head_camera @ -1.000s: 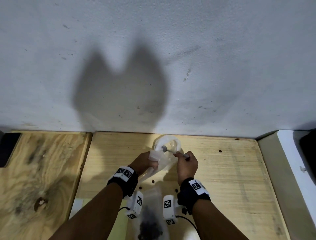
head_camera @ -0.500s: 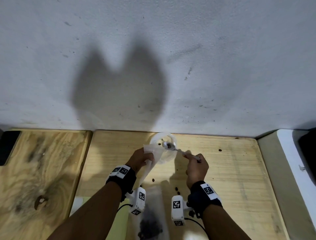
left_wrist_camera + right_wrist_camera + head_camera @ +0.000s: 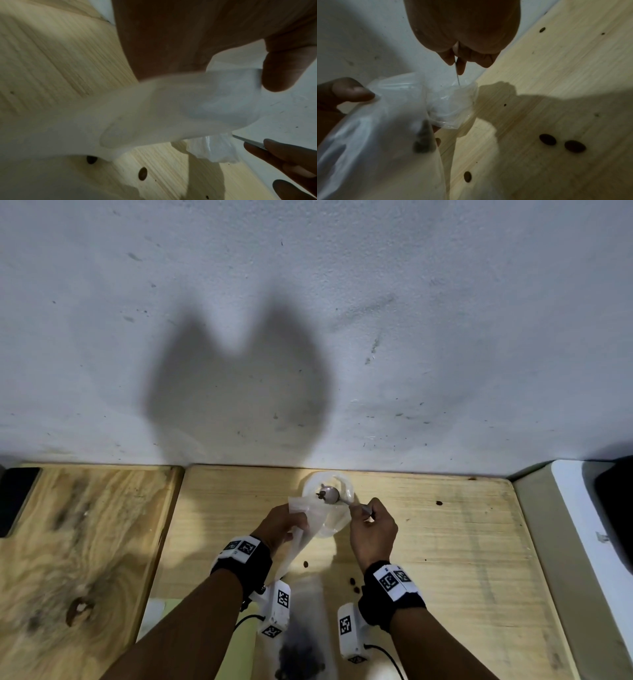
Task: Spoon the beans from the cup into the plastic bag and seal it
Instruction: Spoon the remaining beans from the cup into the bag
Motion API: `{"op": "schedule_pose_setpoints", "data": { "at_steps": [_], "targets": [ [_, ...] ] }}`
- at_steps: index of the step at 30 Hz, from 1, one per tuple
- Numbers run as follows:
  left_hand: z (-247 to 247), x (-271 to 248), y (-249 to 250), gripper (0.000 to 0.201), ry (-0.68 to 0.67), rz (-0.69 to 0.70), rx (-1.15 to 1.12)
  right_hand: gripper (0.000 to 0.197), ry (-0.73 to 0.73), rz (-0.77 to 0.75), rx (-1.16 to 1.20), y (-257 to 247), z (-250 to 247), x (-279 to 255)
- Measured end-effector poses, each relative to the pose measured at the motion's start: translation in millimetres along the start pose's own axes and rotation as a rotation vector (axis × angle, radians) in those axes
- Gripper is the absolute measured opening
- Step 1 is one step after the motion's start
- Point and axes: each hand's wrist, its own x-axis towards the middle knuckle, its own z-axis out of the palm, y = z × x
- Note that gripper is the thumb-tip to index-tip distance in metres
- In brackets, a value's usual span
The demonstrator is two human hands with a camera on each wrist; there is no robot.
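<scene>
One bean-loaded spoon (image 3: 329,494) has risen from the cup (image 3: 342,479) by the table's back edge since half a second ago, my right hand (image 3: 371,530) pinching it, my left hand (image 3: 284,525) gripping the bag (image 3: 310,513) mouth, so I'd tip next.

One plastic bag (image 3: 301,529), one cup (image 3: 344,486), one spoon (image 3: 330,494) (metal), two hands
</scene>
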Motion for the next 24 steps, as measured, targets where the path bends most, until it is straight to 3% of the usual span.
{"op": "schedule_pose_setpoints", "data": {
  "at_steps": [6,16,24],
  "targets": [
    [-2.3,4.1,-4.6,0.041,0.002,-0.011,0.012,0.043,-0.042,0.090,0.088,9.3,2.3,-5.8],
    [-0.7,4.4,-1.4,0.064,-0.014,-0.035,0.039,0.048,-0.127,0.508,0.379,16.1,6.9,6.1],
    [-2.9,-2.7,5.6,0.070,0.012,-0.016,0.003,0.050,-0.070,0.504,0.470,23.4,-25.5,16.5]
  ]
}}
